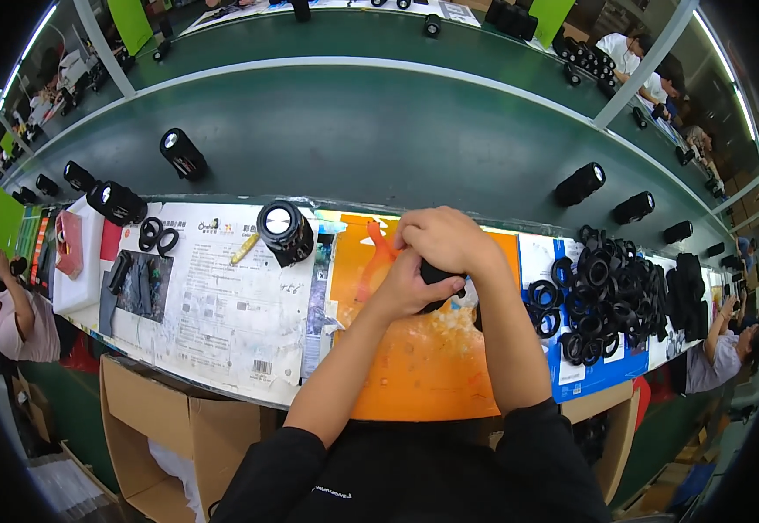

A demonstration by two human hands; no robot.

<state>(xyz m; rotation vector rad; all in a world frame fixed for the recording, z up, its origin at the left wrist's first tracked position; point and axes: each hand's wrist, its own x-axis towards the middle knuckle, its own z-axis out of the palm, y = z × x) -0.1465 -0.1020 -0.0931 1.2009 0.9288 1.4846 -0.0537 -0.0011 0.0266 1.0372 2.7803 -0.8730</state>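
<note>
Over the orange mat (pixel 432 366), both of my hands are closed around a black cylindrical speaker (pixel 434 276), mostly hidden by my fingers. My left hand (pixel 404 288) grips its near left side, thumb laid across it. From above and the right, my right hand (pixel 445 237) wraps over its top. Left of my hands, another black speaker (pixel 285 234) stands upright with its shiny round end up. Beside it lies a small yellow tube-like piece (pixel 245 248). A heap of black rings (pixel 602 292) lies right of my right forearm.
Beyond the table runs a green conveyor belt (pixel 379 131) carrying black speakers, such as one at left (pixel 183 154) and one at right (pixel 580 184). Two loose rings (pixel 158 236) and a white foam tray (pixel 78 283) lie leftward. Cardboard boxes (pixel 148 392) stand below. Co-workers sit at both sides.
</note>
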